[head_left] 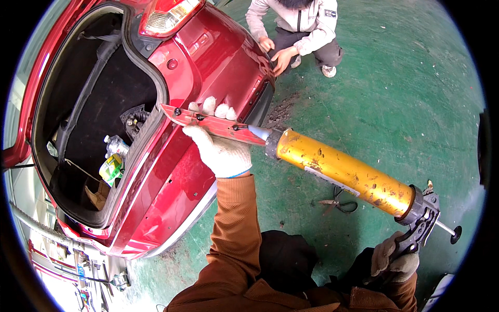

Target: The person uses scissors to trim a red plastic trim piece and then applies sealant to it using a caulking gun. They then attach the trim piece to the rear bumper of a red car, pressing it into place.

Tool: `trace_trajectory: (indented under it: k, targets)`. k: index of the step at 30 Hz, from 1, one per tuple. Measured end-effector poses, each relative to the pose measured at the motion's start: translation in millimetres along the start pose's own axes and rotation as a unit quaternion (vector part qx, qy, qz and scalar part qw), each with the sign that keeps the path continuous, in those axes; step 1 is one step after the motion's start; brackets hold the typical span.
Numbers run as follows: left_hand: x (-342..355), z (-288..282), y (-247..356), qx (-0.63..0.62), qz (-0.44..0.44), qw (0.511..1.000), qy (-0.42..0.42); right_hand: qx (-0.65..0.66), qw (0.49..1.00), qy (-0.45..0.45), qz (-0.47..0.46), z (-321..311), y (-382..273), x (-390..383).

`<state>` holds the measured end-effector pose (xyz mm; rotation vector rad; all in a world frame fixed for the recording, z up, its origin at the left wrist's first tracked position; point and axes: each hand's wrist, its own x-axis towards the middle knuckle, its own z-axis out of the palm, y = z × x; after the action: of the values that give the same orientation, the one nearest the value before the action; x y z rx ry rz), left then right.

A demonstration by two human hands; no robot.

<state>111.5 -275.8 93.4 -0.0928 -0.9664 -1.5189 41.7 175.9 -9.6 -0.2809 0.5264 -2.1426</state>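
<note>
My left hand (221, 151), in a white knit glove, grips a narrow red trim strip (218, 126) beside the red car's open tailgate area (179, 88). Small black blobs (199, 116) dot the strip. My right hand (393, 258), also gloved, is closed on the black handle of a caulking gun (343, 171) with a scuffed gold barrel. The gun's translucent nozzle (260, 134) reaches to the strip's right end, at a black blob there. The left fingertips show past the strip's upper edge, with the thumb on its near side.
A crouching person (296, 28) in a light jacket has hands at the bumper, top centre. Bottles (115, 148) lie in the trunk (104, 93). A dark tool with cable (340, 203) lies on the green floor (395, 104); parts and tools (88, 275) stand at lower left.
</note>
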Motion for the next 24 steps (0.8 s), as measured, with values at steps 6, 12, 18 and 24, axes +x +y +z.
trace_trajectory:
  k: [6,12,18,24]
  targets:
    - [5.9,-8.2,9.5,0.033,0.028,0.999,0.014,0.026,1.0,0.004,0.001,2.5,0.5,-1.0]
    - [7.5,-6.2,14.4,0.032,0.042,0.999,0.01,0.016,1.0,0.003,0.009,2.6,-0.8,-1.2]
    - [8.1,-6.6,16.0,0.023,0.041,0.999,0.003,0.025,1.0,0.005,0.009,2.6,0.1,-1.0]
    - [8.4,-6.1,17.5,0.021,0.044,0.999,0.001,0.014,1.0,0.013,0.005,6.7,-1.2,-0.8]
